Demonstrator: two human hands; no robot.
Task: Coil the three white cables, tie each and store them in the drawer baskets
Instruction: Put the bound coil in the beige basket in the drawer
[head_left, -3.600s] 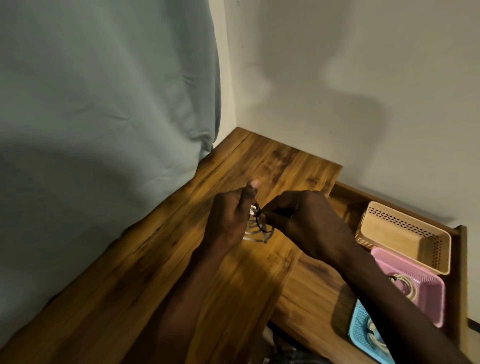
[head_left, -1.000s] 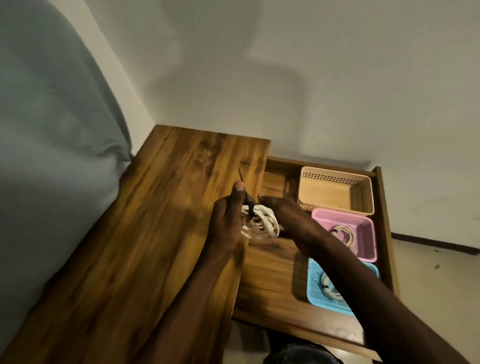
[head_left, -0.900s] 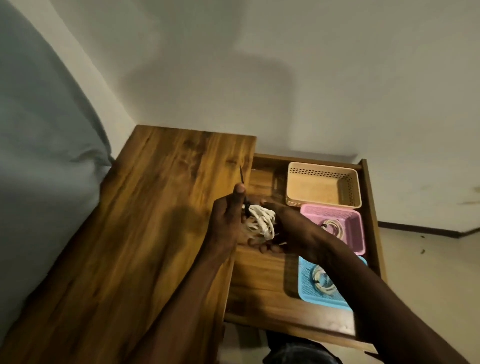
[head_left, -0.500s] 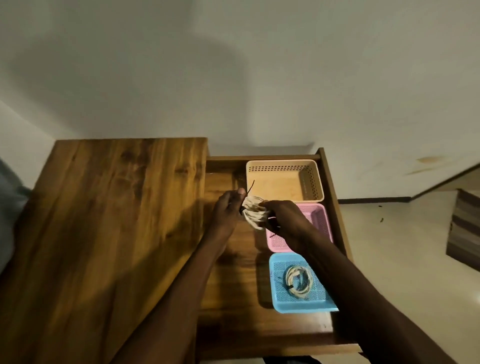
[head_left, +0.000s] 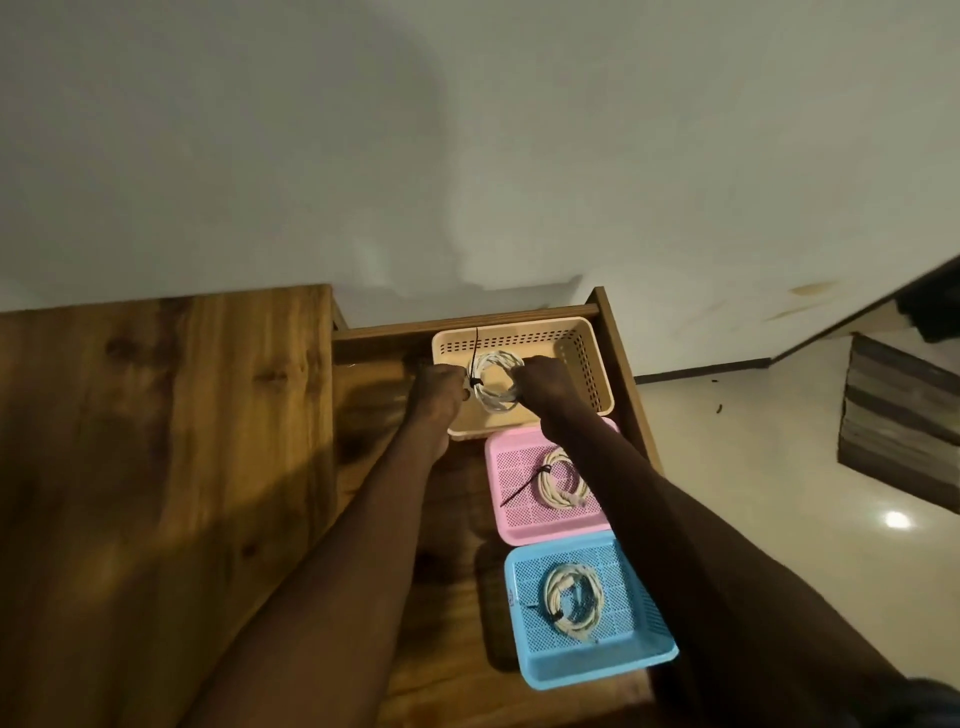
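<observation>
Count, head view:
- 3 baskets in the open drawer (head_left: 618, 364): beige basket (head_left: 582, 364), pink basket (head_left: 511, 499), blue basket (head_left: 597, 660).
- 3 white cable coils, one per basket: held coil (head_left: 496, 387) over beige, pink-basket coil (head_left: 561, 480), blue-basket coil (head_left: 571, 603).
- 3 black ties, one on each coil: (head_left: 475, 364), (head_left: 522, 488), (head_left: 557, 617).
- 2 hands: left hand (head_left: 439, 389), right hand (head_left: 545, 387), both gripping the held coil.
- 1 worktop (head_left: 156, 467).

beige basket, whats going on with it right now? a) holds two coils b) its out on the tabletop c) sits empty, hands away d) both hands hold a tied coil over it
d: the left hand and right hand grip a tied coil over the beige basket, which sits in the drawer.
</observation>
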